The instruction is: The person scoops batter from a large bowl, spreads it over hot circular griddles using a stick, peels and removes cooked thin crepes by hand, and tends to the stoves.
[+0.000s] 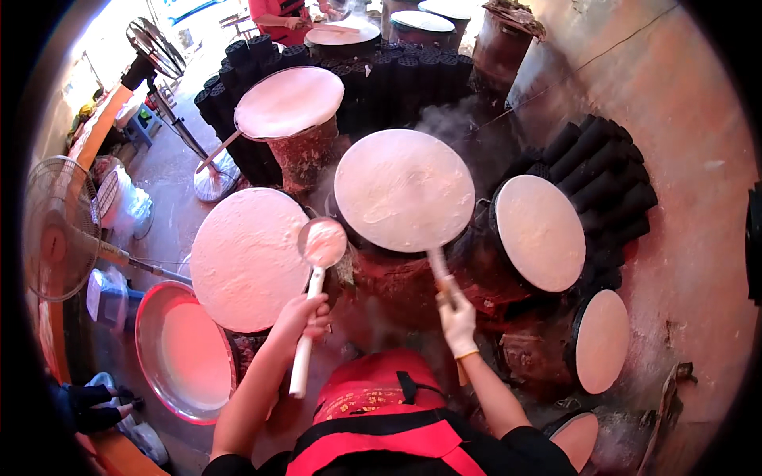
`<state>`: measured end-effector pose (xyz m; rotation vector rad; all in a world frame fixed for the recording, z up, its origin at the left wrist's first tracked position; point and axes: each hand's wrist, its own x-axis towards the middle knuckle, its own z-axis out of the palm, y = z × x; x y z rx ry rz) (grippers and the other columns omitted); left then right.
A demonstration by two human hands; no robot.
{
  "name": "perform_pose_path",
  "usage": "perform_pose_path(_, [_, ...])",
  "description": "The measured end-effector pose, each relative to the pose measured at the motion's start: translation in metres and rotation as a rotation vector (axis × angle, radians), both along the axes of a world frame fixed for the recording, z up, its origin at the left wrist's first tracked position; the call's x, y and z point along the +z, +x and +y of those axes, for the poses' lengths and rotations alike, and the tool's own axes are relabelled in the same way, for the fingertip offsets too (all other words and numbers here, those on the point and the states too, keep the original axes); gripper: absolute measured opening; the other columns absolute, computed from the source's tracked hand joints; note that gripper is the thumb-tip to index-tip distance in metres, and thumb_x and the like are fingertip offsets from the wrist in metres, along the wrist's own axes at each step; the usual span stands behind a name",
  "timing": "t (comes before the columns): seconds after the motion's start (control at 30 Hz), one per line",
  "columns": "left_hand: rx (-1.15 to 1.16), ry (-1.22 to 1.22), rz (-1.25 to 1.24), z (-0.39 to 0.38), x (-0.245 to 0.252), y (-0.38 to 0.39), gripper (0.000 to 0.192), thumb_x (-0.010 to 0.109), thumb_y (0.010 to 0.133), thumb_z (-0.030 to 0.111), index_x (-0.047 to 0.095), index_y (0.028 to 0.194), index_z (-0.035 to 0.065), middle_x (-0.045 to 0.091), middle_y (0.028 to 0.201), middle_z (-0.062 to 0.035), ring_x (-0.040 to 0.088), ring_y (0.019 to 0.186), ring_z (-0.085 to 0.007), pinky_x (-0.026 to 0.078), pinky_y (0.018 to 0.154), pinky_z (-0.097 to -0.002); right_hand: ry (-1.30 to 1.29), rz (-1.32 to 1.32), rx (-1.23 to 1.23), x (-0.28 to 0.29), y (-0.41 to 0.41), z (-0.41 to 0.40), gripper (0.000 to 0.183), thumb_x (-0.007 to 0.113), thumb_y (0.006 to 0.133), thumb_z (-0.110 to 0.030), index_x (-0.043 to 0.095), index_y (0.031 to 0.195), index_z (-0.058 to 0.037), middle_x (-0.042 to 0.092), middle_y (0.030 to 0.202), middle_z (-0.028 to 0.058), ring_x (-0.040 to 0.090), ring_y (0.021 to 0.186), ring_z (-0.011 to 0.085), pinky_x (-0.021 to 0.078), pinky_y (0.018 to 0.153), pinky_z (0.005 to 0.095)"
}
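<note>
My bare left hand (305,318) grips the white handle of a ladle (322,242), whose round bowl holds pale batter above the edge of the left griddle (250,262). A white glove covers my right hand (457,318), closed on a wooden-handled scraper (439,265); its blurred blade meets the near edge of the middle griddle (405,190). A thin whitish layer covers both round griddles. To the right, another coated griddle (540,233) tilts in the wide view. A red-rimmed basin (143,333) of pale liquid stands at lower left.
Black coal briquettes (601,166) are stacked at right, more (411,71) behind the griddles. A further griddle (292,102) has a stick at its edge. A standing fan (59,229) is at left. At the top, a person in red (283,21) works at another griddle. Steam rises nearby.
</note>
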<state>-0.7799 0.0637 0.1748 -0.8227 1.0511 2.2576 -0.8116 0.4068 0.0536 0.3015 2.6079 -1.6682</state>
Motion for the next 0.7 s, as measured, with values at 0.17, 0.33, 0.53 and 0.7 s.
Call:
perform_pose_path(0.17, [0.109, 0.064, -0.046, -0.043, -0.014, 0.052, 0.013, 0.054, 0.102, 0.016, 0.048, 0.095, 0.0083, 0.042, 0.07, 0.0027, 0.037, 0.051, -0.0039, 0.027, 0.038, -0.0179, 0.148, 0.125, 0.196, -0.015, 0.036, -0.039, 0.051, 0.061, 0.098, -0.037, 0.054, 0.14, -0.0084, 0.07, 0.111, 0.023, 0.071, 0.102, 0.0302, 0.0537, 0.085, 0.0365])
perform_pose_path(0.33, [0.349, 0.024, -0.026, -0.057, -0.025, 0.078, 0.027, 0.06, 0.101, 0.034, 0.048, 0.095, 0.0106, 0.039, 0.068, 0.0041, 0.032, 0.047, -0.0023, 0.024, 0.037, -0.0173, 0.091, 0.306, 0.799, 0.053, 0.026, -0.16, 0.055, 0.061, 0.092, -0.019, 0.048, 0.145, -0.0091, 0.067, 0.11, 0.0234, 0.067, 0.094, 0.04, 0.0549, 0.079, 0.0471])
perform_pose_path(0.53, [0.606, -0.043, -0.049, -0.061, -0.013, 0.077, 0.013, 0.061, 0.097, 0.012, 0.056, 0.106, 0.0051, 0.053, 0.079, -0.0009, 0.036, 0.049, -0.0031, 0.026, 0.038, -0.0178, -0.223, 0.352, 1.46, 0.096, -0.055, -0.269, 0.02, 0.058, 0.088, -0.01, 0.068, 0.105, -0.0064, 0.067, 0.099, 0.0176, 0.066, 0.09, 0.0352, 0.0544, 0.083, 0.0421])
perform_pose_path(0.7, [0.981, -0.059, -0.087, -0.069, 0.01, 0.108, 0.021, 0.058, 0.095, 0.007, 0.054, 0.115, 0.0011, 0.055, 0.082, -0.0031, 0.039, 0.05, -0.0041, 0.031, 0.038, -0.0183, 0.406, 0.46, 1.249, 0.044, -0.297, -0.318, 0.029, 0.049, 0.09, -0.012, 0.073, 0.106, -0.0117, 0.071, 0.104, 0.0155, 0.067, 0.1, 0.0346, 0.0517, 0.091, 0.0465])
